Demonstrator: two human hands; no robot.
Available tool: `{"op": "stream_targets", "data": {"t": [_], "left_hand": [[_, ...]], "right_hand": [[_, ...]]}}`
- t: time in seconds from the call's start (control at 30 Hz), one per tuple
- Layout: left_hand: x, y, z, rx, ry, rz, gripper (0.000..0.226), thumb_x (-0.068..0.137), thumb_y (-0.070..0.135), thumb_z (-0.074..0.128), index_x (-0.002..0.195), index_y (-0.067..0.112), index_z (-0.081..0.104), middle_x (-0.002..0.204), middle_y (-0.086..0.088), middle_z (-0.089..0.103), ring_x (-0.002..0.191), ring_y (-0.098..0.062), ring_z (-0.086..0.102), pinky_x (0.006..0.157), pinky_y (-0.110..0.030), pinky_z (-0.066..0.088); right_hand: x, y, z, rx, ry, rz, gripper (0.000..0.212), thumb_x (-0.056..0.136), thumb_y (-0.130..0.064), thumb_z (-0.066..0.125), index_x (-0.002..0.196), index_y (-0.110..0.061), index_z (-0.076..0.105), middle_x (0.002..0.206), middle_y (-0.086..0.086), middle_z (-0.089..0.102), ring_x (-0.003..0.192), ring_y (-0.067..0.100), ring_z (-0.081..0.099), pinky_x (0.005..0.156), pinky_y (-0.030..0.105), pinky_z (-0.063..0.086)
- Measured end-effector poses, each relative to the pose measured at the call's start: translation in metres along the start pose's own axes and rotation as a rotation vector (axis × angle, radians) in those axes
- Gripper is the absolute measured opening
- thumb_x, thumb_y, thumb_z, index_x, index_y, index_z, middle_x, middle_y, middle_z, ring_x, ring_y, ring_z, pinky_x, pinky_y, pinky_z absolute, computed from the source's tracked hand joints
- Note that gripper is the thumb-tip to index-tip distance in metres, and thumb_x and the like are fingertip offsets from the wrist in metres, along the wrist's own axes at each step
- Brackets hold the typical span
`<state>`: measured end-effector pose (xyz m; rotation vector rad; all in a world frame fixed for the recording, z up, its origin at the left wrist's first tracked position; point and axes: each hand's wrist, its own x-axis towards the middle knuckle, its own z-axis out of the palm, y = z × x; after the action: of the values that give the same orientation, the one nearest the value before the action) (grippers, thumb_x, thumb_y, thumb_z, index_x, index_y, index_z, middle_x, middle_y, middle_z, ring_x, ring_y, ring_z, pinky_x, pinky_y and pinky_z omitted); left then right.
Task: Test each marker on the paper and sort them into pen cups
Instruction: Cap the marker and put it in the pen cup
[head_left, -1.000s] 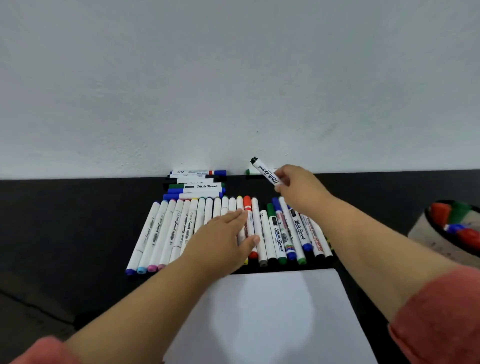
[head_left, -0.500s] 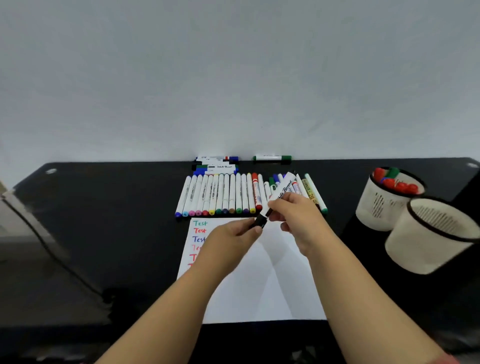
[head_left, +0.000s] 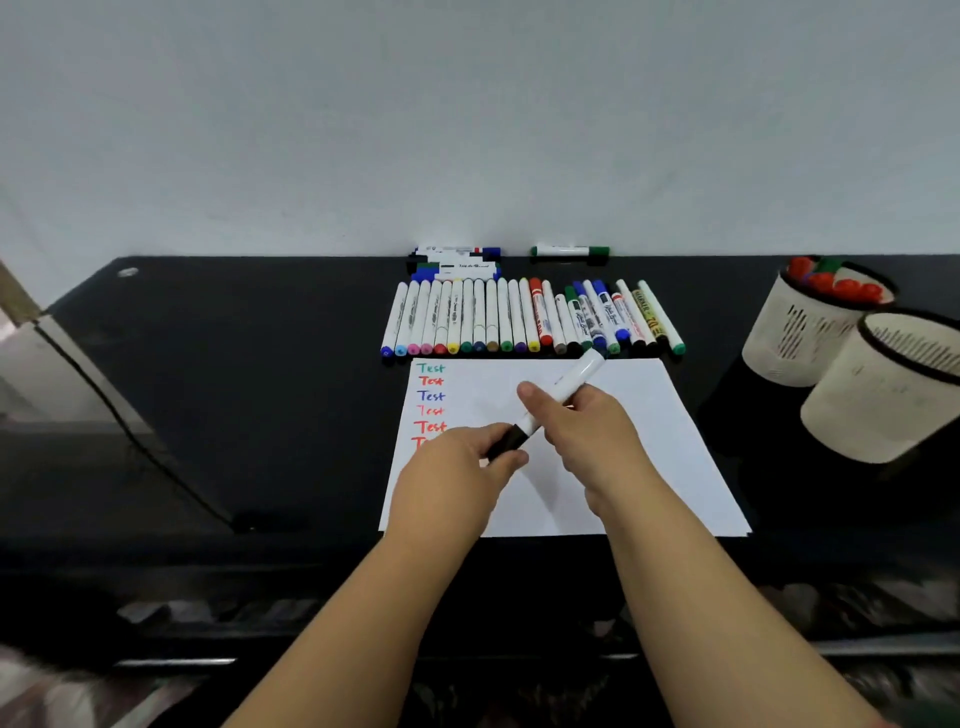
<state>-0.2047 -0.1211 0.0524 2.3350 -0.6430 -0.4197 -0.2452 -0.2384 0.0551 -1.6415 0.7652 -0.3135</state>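
A white marker with a black cap (head_left: 566, 389) lies slanted above the white paper (head_left: 649, 457). My right hand (head_left: 587, 436) grips its white barrel. My left hand (head_left: 457, 473) pinches the black cap (head_left: 506, 441) at the marker's lower end. The paper carries several coloured "Test" words (head_left: 431, 397) along its left side. A row of capped markers (head_left: 519, 319) lies just beyond the paper. Two white mesh pen cups stand at the right: the far cup (head_left: 779, 343) holds red, green and blue markers, and I see nothing inside the near cup (head_left: 878, 415).
More markers are stacked against the wall (head_left: 457, 262), and a single green-capped marker (head_left: 570, 251) lies beside them. The black table (head_left: 234, 389) reaches the wall. A dark cable (head_left: 130, 431) runs down at the left edge.
My right hand carried the black-capped marker from the back of the table down over the paper. My left hand left the marker row and took hold of the cap. The view tilted down.
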Motion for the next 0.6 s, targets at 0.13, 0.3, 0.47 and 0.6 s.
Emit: {"op": "stream_targets", "data": {"t": [0.13, 0.3, 0.47, 0.6], "left_hand": [[0.005, -0.006, -0.004, 0.054, -0.042, -0.036, 0.028, 0.093, 0.042, 0.051, 0.120, 0.039, 0.059, 0.083, 0.014, 0.056, 0.067, -0.004, 0.047, 0.062, -0.020, 0.044], [0.007, -0.012, -0.009, 0.074, -0.049, -0.054, 0.027, 0.093, 0.044, 0.050, 0.115, 0.036, 0.062, 0.080, 0.011, 0.057, 0.068, -0.005, 0.048, 0.073, -0.029, 0.049], [0.004, -0.013, -0.017, 0.043, -0.050, -0.065, 0.028, 0.093, 0.043, 0.050, 0.116, 0.033, 0.063, 0.091, 0.007, 0.061, 0.081, -0.008, 0.051, 0.069, -0.023, 0.045], [0.003, -0.014, -0.019, 0.040, -0.083, -0.079, 0.027, 0.095, 0.042, 0.049, 0.115, 0.032, 0.064, 0.092, 0.007, 0.057, 0.076, -0.007, 0.045, 0.061, -0.017, 0.036]], "right_hand": [[0.004, 0.005, 0.011, 0.042, 0.032, 0.011, 0.023, 0.092, -0.034, 0.057, 0.076, -0.018, 0.054, 0.065, -0.005, 0.049, 0.058, 0.009, 0.043, 0.056, 0.023, 0.032], [0.006, 0.006, 0.021, 0.047, 0.065, -0.004, 0.023, 0.093, -0.032, 0.054, 0.076, -0.017, 0.051, 0.065, -0.003, 0.047, 0.057, 0.011, 0.041, 0.055, 0.024, 0.032], [0.008, 0.005, 0.026, 0.074, 0.056, 0.012, 0.025, 0.093, -0.030, 0.053, 0.074, -0.015, 0.050, 0.065, -0.001, 0.045, 0.056, 0.013, 0.037, 0.055, 0.026, 0.031], [0.009, 0.007, 0.031, 0.081, 0.035, 0.019, 0.025, 0.094, -0.029, 0.052, 0.073, -0.015, 0.050, 0.061, -0.002, 0.043, 0.054, 0.013, 0.036, 0.054, 0.026, 0.030]]}}
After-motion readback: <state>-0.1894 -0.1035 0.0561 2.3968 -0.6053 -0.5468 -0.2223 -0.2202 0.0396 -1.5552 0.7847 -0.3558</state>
